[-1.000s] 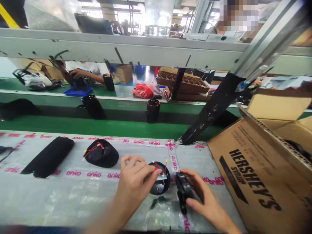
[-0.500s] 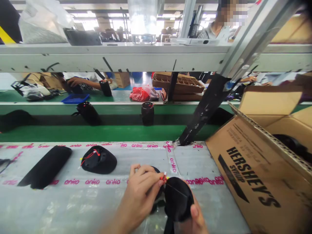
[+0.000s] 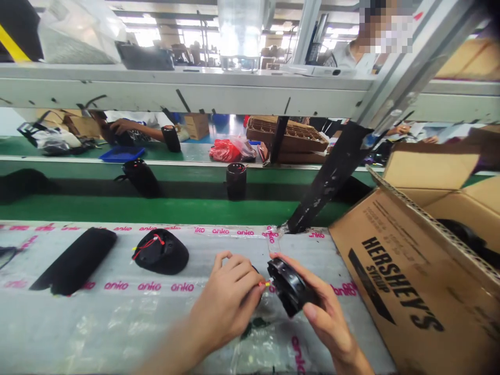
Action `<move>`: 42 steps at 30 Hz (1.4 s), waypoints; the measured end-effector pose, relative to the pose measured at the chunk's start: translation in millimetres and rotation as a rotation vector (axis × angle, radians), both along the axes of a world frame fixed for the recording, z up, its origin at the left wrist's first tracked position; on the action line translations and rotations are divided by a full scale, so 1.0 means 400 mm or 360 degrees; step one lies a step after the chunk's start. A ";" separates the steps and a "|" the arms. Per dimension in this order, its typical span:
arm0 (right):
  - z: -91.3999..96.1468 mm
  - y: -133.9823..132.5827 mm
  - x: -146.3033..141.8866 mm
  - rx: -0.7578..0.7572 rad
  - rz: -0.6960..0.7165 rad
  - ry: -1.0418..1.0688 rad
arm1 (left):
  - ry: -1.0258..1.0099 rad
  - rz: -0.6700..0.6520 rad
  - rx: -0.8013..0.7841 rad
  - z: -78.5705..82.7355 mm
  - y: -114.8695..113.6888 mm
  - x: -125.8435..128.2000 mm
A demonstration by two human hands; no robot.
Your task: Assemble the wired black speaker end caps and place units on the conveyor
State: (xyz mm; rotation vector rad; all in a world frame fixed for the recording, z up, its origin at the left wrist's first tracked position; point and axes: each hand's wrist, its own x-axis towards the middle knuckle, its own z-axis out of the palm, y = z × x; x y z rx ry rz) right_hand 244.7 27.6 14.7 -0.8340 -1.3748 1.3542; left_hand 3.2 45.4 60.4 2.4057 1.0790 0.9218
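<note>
My left hand (image 3: 228,297) rests on the table, its fingertips pinched on a thin wire with a yellow and red tip (image 3: 264,284). A round black housing lies under that hand and is almost entirely hidden. My right hand (image 3: 328,307) grips a ribbed black round part (image 3: 289,287) on edge, close to the wire tip. To the left lie a black dome-shaped cap with red wires (image 3: 161,252) and a long black fabric-covered cylinder (image 3: 74,261).
The work surface is covered in plastic sheeting with pink "anko" tape (image 3: 148,286). An open Hershey's syrup carton (image 3: 394,281) stands at the right, by a black post (image 3: 330,179). Black cylinders (image 3: 236,181) ride a green conveyor (image 3: 156,208) beyond. A co-worker's hand (image 3: 123,125) works farther back.
My right hand has raised the black round part and turned it onto its edge, moving it up and slightly left. My left hand stays at the wire tip.
</note>
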 end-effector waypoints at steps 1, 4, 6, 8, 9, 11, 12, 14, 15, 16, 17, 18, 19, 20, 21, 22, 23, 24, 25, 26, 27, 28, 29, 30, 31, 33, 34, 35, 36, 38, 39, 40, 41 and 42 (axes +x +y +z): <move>0.015 0.003 0.005 0.0050 0.0020 -0.0064 | 0.0012 -0.0003 -0.0001 0.001 0.001 -0.001; 0.044 0.006 0.011 0.0130 0.0090 -0.0193 | 0.0000 0.0003 -0.0009 -0.005 0.004 -0.002; 0.045 0.002 0.006 0.0116 0.0100 -0.0202 | -0.0044 0.0045 -0.0007 -0.011 0.004 0.001; 0.038 -0.007 -0.004 0.0088 0.0030 -0.0223 | -0.0092 0.0111 0.0015 -0.015 0.002 0.007; 0.033 -0.012 -0.009 0.0082 -0.0020 -0.0257 | -0.0109 0.0139 0.0028 -0.017 0.001 0.009; 0.024 -0.020 -0.018 0.0075 -0.0122 -0.0336 | -0.0143 0.0191 0.0055 -0.018 -0.001 0.011; 0.021 -0.021 -0.021 0.0061 -0.0149 -0.0356 | -0.0167 0.0218 0.0056 -0.018 -0.003 0.008; 0.017 -0.018 -0.026 0.0001 -0.0141 -0.0350 | -0.0254 0.0264 0.0011 -0.020 -0.005 -0.003; 0.017 -0.014 -0.028 -0.0039 -0.0125 -0.0333 | -0.0317 0.0276 -0.0039 -0.023 -0.006 -0.012; 0.016 -0.010 -0.031 -0.0077 -0.0113 -0.0310 | -0.0388 0.0275 -0.0099 -0.027 -0.008 -0.022; 0.015 -0.005 -0.034 -0.0105 -0.0106 -0.0287 | -0.0465 0.0257 -0.0155 -0.033 -0.009 -0.032; 0.015 -0.002 -0.038 -0.0122 -0.0123 -0.0263 | -0.0542 0.0225 -0.0194 -0.040 -0.011 -0.040; 0.013 0.001 -0.042 -0.0130 -0.0139 -0.0245 | -0.0616 0.0193 -0.0207 -0.049 -0.012 -0.047; 0.012 0.003 -0.046 -0.0130 -0.0166 -0.0225 | -0.0680 0.0165 -0.0198 -0.057 -0.014 -0.050; 0.010 0.003 -0.050 -0.0125 -0.0196 -0.0207 | -0.0735 0.0145 -0.0169 -0.065 -0.016 -0.050; 0.007 0.002 -0.053 -0.0120 -0.0226 -0.0193 | -0.0777 0.0138 -0.0132 -0.071 -0.018 -0.047; 0.005 0.001 -0.055 -0.0115 -0.0243 -0.0185 | -0.0803 0.0145 -0.0100 -0.075 -0.019 -0.043; 0.002 -0.001 -0.057 -0.0115 -0.0252 -0.0179 | -0.0805 0.0160 -0.0080 -0.077 -0.021 -0.036; -0.002 -0.003 -0.058 -0.0125 -0.0235 -0.0179 | -0.0787 0.0171 -0.0064 -0.078 -0.023 -0.030; -0.007 -0.006 -0.058 -0.0134 -0.0226 -0.0175 | -0.0749 0.0174 -0.0046 -0.076 -0.024 -0.024; -0.012 -0.008 -0.059 -0.0140 -0.0219 -0.0164 | -0.0697 0.0171 -0.0021 -0.074 -0.025 -0.020; -0.019 -0.010 -0.060 -0.0141 -0.0231 -0.0144 | -0.0639 0.0164 0.0013 -0.072 -0.027 -0.017; -0.025 -0.012 -0.061 -0.0139 -0.0260 -0.0117 | -0.0584 0.0158 0.0053 -0.070 -0.028 -0.015; -0.029 -0.013 -0.062 -0.0140 -0.0298 -0.0091 | -0.0536 0.0154 0.0093 -0.070 -0.029 -0.013; -0.032 -0.013 -0.063 -0.0148 -0.0328 -0.0072 | -0.0500 0.0145 0.0125 -0.070 -0.030 -0.013; -0.028 -0.011 -0.065 -0.0175 -0.0344 -0.0073 | -0.0499 0.0139 0.0131 -0.074 -0.030 -0.011; -0.022 -0.009 -0.066 -0.0183 -0.0339 -0.0091 | -0.0542 0.0155 0.0113 -0.076 -0.030 -0.010; -0.015 -0.007 -0.066 -0.0183 -0.0330 -0.0117 | -0.0599 0.0177 0.0093 -0.077 -0.029 -0.009; -0.007 -0.004 -0.067 -0.0175 -0.0322 -0.0145 | -0.0654 0.0196 0.0078 -0.078 -0.028 -0.008; 0.007 -0.001 -0.067 -0.0150 -0.0321 -0.0188 | -0.0688 0.0207 0.0064 -0.075 -0.026 -0.007; 0.011 -0.001 -0.066 -0.0145 -0.0328 -0.0194 | -0.0661 0.0185 0.0069 -0.072 -0.025 -0.007; 0.012 -0.002 -0.065 -0.0142 -0.0337 -0.0190 | -0.0623 0.0155 0.0080 -0.069 -0.024 -0.008; 0.011 -0.003 -0.064 -0.0145 -0.0347 -0.0179 | -0.0588 0.0130 0.0096 -0.066 -0.024 -0.009; 0.007 -0.005 -0.062 -0.0156 -0.0356 -0.0166 | -0.0563 0.0117 0.0121 -0.063 -0.024 -0.010</move>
